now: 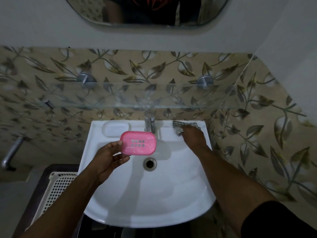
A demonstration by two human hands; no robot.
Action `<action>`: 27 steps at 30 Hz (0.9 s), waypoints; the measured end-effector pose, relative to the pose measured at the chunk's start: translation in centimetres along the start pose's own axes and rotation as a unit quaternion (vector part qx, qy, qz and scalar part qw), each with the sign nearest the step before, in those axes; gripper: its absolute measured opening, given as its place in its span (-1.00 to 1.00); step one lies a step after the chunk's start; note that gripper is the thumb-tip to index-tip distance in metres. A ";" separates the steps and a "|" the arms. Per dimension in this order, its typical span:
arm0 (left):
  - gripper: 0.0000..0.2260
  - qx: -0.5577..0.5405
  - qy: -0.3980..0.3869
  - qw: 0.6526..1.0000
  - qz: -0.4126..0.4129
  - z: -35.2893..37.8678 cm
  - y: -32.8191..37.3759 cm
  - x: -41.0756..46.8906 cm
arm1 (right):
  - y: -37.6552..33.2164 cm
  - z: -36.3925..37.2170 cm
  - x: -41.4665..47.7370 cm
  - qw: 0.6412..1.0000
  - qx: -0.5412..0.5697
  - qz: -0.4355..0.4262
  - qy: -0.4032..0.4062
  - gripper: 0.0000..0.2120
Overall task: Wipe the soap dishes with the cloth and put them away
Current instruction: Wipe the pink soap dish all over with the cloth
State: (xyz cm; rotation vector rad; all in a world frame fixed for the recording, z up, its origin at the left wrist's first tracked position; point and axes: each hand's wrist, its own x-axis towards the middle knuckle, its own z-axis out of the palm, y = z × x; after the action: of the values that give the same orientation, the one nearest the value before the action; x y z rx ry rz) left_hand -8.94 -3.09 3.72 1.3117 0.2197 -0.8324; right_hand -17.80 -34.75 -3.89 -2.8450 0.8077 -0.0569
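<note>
Left hand [107, 158] grips the pink slotted plastic soap dish [138, 143]; our right hand [193, 135] closes on the checked cloth [178, 126]: we gather it firmly before wiping.

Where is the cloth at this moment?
The cloth lies on the back right ledge of the sink, right of the tap, under the right hand.

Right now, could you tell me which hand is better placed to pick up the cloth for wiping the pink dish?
The right hand: it already rests on the cloth at the sink's back right corner, while the left hand is busy holding the pink dish over the basin.
</note>
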 end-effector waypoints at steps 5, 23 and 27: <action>-0.91 0.003 -0.001 1.000 0.020 -0.5 0.9 -1.2 | -2.6 -3.2 -2.5 0.957 0.226 0.139 0.118 -0.62; -0.51 -0.124 -0.073 0.986 0.082 -0.5 2.7 -3.5 | -16.7 -13.6 -13.7 0.901 0.426 0.027 0.079 -0.86; -0.63 -0.143 -0.108 0.982 0.054 -0.4 2.8 -3.7 | -19.5 -13.6 -13.4 0.946 0.314 -0.031 0.078 -0.79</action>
State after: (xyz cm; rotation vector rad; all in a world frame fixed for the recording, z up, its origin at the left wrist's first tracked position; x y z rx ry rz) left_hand -9.54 -1.12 7.87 0.9478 0.0905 -0.8121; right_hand -20.30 -13.64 13.31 -2.2725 0.5888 -0.4654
